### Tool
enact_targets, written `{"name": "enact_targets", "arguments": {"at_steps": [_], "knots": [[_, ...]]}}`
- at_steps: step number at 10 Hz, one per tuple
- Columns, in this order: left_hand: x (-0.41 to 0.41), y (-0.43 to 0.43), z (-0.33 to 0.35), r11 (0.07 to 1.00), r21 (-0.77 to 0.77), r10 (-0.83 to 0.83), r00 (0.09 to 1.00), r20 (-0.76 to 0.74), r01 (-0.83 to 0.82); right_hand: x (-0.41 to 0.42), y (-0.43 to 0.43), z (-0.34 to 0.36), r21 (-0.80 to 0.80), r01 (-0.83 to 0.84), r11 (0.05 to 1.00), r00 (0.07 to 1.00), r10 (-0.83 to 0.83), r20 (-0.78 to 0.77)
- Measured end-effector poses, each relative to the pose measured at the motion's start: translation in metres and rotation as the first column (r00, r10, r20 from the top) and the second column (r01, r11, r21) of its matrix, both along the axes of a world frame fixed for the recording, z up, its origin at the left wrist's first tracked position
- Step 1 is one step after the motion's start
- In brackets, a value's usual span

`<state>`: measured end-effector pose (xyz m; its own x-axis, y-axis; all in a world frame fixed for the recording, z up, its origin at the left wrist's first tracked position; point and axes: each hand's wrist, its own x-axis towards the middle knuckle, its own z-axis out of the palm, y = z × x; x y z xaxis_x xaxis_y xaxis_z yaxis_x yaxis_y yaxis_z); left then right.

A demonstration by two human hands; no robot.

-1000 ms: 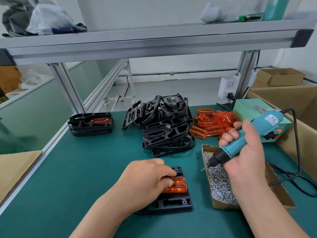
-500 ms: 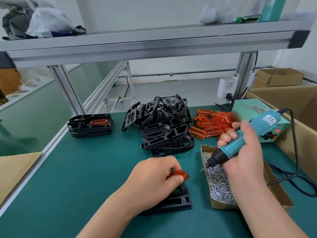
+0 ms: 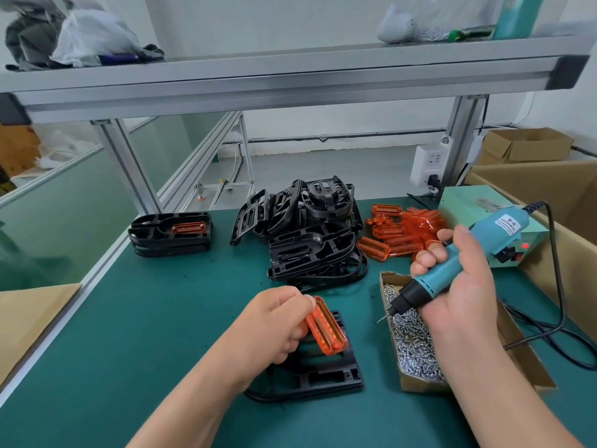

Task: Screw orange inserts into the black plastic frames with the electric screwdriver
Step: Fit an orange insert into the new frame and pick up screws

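Orange insert point(image 3: 326, 328) is one piece, tilted and lifted just above the single black frame point(image 3: 323, 376) lying flat on the near middle of the worktop point(image 3: 145, 318). The left hand point(image 3: 277, 321) pinches its left edge, fingers curled. The right hand point(image 3: 462, 286) is wrapped round the one electric screwdriver point(image 3: 497, 231), whose tip points down and left over one cardboard box point(image 3: 420, 384) of screws. At the far middle lies a jumbled pile of black frames point(image 3: 310, 240), too tangled to count. Right of it is a heap of orange inserts point(image 3: 400, 227), also uncountable. At far left stands one stack of frames point(image 3: 168, 244), with one fitted insert point(image 3: 189, 227) on top.
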<state>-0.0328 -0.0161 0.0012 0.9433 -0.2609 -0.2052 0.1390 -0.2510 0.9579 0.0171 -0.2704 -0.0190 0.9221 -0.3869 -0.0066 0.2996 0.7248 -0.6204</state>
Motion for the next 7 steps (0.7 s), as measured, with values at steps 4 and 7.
{"name": "enact_targets", "arguments": {"at_steps": [4, 7], "knots": [[0.001, -0.005, -0.019, 0.967, 0.231, 0.078, 0.988, 0.132, -0.107, -0.002, 0.001, 0.0, -0.01, -0.016, 1.0, 1.0, 0.016, 0.012], [-0.015, 0.001, -0.007, 0.628, 0.736, -0.057, 0.929, 0.365, -0.251, -0.004, 0.003, 0.003, -0.01, -0.023, 1.0, 1.0, 0.023, 0.006]]}}
